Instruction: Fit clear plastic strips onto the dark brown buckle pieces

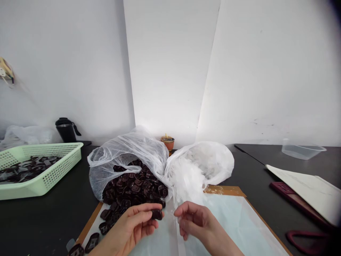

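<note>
My left hand (133,225) pinches a small glossy dark brown part (157,214) between thumb and fingertips. Just right of it, my right hand (195,222) has its fingers curled together around a small, translucent piece, hard to make out. Behind my left hand, many similar dark parts (135,185) spill from a clear plastic bag (106,156). A second bag (226,160), lying open behind my right hand, holds a heap of thin white translucent pieces (186,177). Both hands are above a pale sheet (231,220) on a brown board (238,191).
At the left stands a green basket (62,174) with dark parts and clear pieces. A black cup (66,131) and small orange pot (167,143) are at the back. On the right are a clear container (301,151), a white panel (306,188) and dark red items (295,202).
</note>
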{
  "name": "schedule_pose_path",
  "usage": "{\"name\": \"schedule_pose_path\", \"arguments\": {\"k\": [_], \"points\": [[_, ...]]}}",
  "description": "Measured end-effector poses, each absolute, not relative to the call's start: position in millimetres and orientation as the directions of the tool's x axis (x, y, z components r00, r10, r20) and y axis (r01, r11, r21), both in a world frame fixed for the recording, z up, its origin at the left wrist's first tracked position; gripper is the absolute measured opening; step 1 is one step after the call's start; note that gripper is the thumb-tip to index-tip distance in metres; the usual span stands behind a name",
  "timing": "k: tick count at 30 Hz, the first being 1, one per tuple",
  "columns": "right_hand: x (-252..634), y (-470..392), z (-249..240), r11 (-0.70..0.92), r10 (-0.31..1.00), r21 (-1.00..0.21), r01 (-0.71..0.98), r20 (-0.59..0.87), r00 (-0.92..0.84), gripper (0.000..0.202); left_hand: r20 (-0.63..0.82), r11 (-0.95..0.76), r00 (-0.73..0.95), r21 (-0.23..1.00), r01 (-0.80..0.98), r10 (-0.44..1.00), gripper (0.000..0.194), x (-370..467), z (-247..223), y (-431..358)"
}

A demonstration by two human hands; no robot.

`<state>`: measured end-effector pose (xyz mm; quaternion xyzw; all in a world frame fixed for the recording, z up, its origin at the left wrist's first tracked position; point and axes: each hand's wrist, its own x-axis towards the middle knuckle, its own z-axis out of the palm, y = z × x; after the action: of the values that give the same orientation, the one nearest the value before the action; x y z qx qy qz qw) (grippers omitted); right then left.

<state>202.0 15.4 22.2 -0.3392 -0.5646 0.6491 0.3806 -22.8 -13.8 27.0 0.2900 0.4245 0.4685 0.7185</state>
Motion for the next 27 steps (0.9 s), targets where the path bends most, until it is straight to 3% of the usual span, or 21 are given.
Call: {"name": "schedule_pose_path", "arguments": {"k": [8, 16, 23, 27], "points": [[201, 16, 19, -0.132, 0.849, -0.978, -0.16, -0.028, -0.528, 0.022, -0.283, 0.333, 0.182, 0.861, -0.384, 0.942, 0.016, -18, 22, -10], [198, 13, 19, -0.175, 0.848, -0.97, -0.167, -0.062, -0.527, 0.026, -0.283, 0.329, 0.172, 0.856, -0.399, 0.944, 0.021, -16, 20, -11], [197, 8, 29, -0.038, 0.902, -0.994, -0.104, 0.01, -0.431, 0.019, -0.272, 0.33, 0.194, 0.846, -0.419, 0.943, 0.014, -17, 18, -10], [196, 12, 21, 0.006, 0.925, -0.987, -0.163, 0.067, -0.373, 0.021, -0.299, 0.361, 0.204, 0.789, -0.497, 0.932, 0.018, -16, 18, -10]]}}
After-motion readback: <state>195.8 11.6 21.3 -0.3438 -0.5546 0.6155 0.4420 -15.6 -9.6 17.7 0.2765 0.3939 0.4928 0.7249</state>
